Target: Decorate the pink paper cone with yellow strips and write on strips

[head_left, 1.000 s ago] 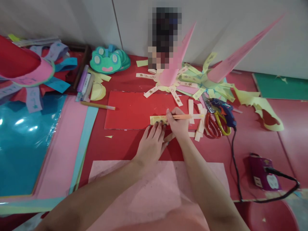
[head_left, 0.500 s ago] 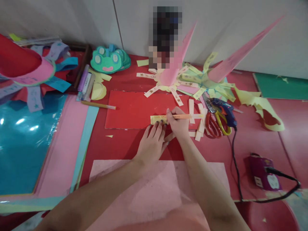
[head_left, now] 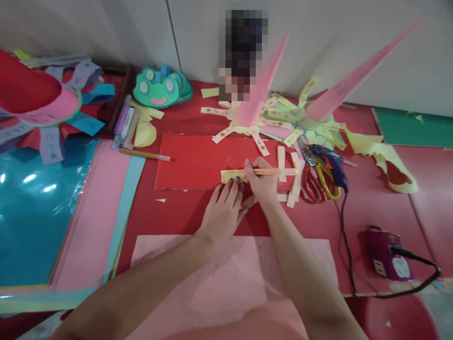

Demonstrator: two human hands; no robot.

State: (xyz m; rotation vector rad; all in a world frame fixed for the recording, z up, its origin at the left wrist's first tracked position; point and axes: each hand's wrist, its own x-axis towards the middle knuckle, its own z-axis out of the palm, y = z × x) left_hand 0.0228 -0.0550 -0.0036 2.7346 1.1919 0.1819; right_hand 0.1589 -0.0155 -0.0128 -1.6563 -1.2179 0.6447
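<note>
Yellow strip [head_left: 230,175] lies on the red sheet [head_left: 198,160] in the middle of the bench [head_left: 166,215], its right end hidden under the right hand [head_left: 262,183]; any marks on it are too small to read. Left hand [head_left: 222,213] lies flat, fingers spread, fingertips pinning the strip's near edge. Right grip is pinched around one orange pen [head_left: 276,172], its tip hidden behind the fingers at the strip. A second pen [head_left: 144,155] lies well apart, left. One pair of scissors [head_left: 314,183] and one glue gun [head_left: 329,161] sit just right.
</note>
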